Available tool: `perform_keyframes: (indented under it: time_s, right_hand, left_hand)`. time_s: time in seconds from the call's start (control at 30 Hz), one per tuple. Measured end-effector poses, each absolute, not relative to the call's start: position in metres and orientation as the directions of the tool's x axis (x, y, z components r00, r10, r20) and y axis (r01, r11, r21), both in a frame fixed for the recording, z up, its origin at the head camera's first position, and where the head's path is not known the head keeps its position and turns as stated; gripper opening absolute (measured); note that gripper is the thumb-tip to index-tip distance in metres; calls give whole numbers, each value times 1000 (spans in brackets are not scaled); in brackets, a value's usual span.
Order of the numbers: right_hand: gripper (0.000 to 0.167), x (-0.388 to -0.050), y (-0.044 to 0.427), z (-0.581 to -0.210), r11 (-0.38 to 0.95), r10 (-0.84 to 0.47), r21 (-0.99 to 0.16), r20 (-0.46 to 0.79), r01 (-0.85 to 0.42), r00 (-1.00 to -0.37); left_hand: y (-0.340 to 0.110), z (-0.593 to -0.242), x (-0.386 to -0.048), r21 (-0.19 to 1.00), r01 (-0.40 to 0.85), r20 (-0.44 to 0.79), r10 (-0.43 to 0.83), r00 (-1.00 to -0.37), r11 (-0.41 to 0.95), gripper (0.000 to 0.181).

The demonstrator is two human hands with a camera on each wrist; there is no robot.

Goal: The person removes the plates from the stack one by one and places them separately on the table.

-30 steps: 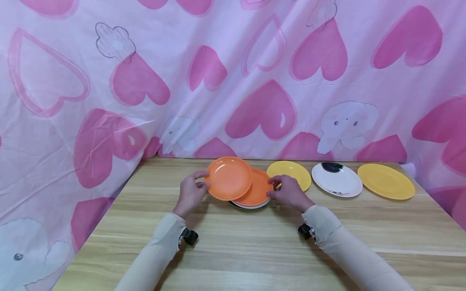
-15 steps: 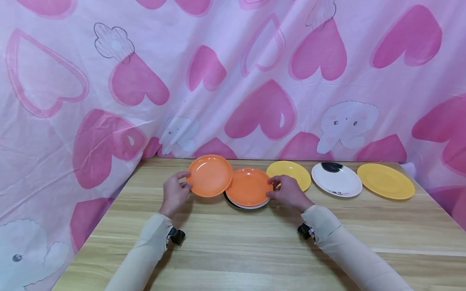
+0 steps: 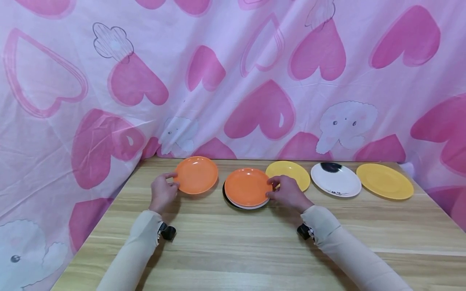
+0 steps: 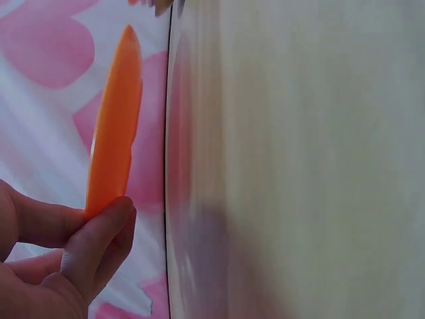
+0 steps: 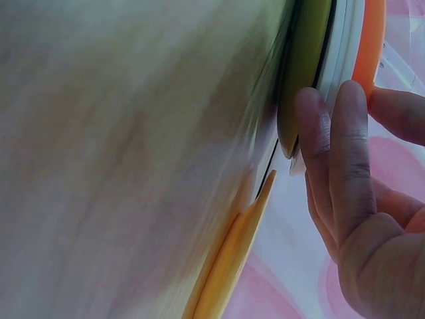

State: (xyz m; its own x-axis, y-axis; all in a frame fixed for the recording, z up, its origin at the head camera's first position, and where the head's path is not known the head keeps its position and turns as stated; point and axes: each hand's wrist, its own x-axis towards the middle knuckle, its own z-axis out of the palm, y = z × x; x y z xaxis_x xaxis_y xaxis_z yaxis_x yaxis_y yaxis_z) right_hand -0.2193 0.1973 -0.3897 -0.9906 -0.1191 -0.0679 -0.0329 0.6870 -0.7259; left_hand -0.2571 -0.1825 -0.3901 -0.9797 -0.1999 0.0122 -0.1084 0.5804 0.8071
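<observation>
The right hand (image 3: 289,193) overlaps the nearer-left of two round yellow plates (image 3: 293,171) (image 3: 384,181); beyond sits one white black-patched plate (image 3: 335,181). Its fingers grip a mid-desk orange-topped plate stack (image 3: 248,186) (lower plates mostly hidden). The left hand (image 3: 163,192) pinches one round glossy orange plate (image 3: 196,176) above the desk's (image 3: 233,246) far left.

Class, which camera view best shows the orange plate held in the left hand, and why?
The head view: the orange plate shows nearly its whole round face. The left wrist view shows it edge-on, pinched by the left hand; the right wrist view does not show it.
</observation>
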Motion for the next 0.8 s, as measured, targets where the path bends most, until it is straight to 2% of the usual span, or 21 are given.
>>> perform_keyframes:
  time_s: [0.27,0.8]
  right_hand:
    - [41,-219,198,-388,694,-133,-718,-53,-55,-990]
    - [41,-218,195,-388,696,-114,-718,-65,-33,-991]
  left_hand:
    - [-204,-387,-268,790,-209,-46,-285,-957,576,42]
    - [-233,-391,-270,799,-286,-84,-374,-924,529,44]
